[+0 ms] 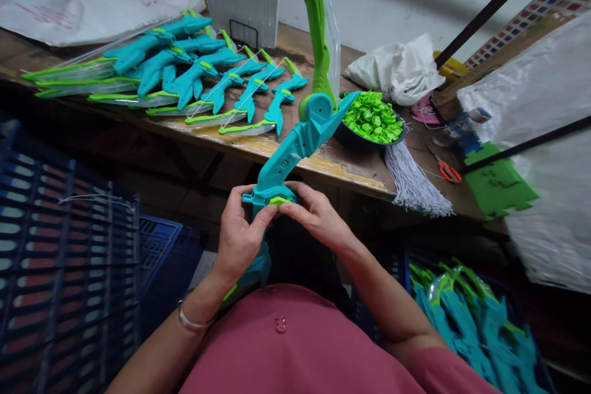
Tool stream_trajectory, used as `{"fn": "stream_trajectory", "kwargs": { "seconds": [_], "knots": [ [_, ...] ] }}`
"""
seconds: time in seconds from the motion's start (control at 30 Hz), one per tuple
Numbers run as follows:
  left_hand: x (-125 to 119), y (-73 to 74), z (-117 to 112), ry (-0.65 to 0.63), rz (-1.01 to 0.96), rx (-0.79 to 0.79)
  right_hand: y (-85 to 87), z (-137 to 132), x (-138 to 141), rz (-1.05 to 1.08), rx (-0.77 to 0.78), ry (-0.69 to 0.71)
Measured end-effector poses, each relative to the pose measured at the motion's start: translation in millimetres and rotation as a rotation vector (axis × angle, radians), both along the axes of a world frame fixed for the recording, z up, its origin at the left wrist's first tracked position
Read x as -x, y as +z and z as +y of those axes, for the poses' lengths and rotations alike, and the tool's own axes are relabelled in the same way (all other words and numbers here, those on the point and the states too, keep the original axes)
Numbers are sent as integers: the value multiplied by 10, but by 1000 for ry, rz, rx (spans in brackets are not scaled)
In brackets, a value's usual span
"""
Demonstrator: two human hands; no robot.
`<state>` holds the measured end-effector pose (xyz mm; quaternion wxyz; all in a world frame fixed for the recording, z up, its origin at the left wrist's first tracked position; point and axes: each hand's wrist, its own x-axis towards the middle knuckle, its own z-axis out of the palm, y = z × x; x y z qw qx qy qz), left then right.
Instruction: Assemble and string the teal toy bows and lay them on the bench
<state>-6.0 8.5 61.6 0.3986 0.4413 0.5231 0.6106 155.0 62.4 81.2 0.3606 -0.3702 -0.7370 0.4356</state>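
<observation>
I hold a teal toy bow (pixel 295 151) upright in front of me, its green limb (pixel 316 24) rising past the table edge. My left hand (pixel 237 237) grips the teal handle from the left, thumb against a small green clip (pixel 279 201) on it. My right hand (pixel 316 215) pinches the same green clip from the right with its fingertips. A black bowl (pixel 351 135) of loose green clips (pixel 372 116) sits on the wooden table (pixel 332 166) just beyond the bow.
Several finished teal-and-green bows (pixel 194 74) lie in a row at the table's left. White strings (pixel 413 181) hang off the edge, orange scissors (pixel 447 171) beside them. Dark blue crates (pixel 64 240) stand left; a crate of bows (pixel 475 320) at lower right. White bags behind.
</observation>
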Motion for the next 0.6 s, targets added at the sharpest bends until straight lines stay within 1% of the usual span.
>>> {"fn": "stream_trajectory", "kwargs": {
  "seconds": [0.03, 0.07, 0.1, 0.17, 0.23, 0.3, 0.37, 0.43, 0.5, 0.57, 0.6],
  "knots": [
    [0, -14, -3, -2, 22, -9, -23, 21, -12, 8, 90, 59],
    [-1, -35, -3, -1, 44, -18, -51, 36, -21, 12, 142, 83],
    [-2, -61, 1, 2, 62, -22, -81, 46, -26, 10, 156, 72],
    [-3, -123, 16, 13, 90, -25, -144, 53, -27, -11, 115, 6],
    [7, -187, 37, 26, 126, -23, -210, 47, -20, -44, 79, -28],
    [28, -245, 61, 27, 181, -9, -282, 27, -8, -69, 69, -50],
    [52, -294, 93, 1, 211, 17, -361, -7, 4, -73, 84, -88],
    [60, -339, 138, -68, 164, 70, -449, -36, -1, -59, 116, -133],
    [48, -387, 189, -146, 57, 158, -537, -18, -61, -97, 141, -119],
    [34, -435, 233, -204, -58, 268, -610, 82, -230, -195, 139, -95],
    [38, -456, 248, -224, -108, 318, -635, 164, -369, -252, 129, -113]
  ]
}}
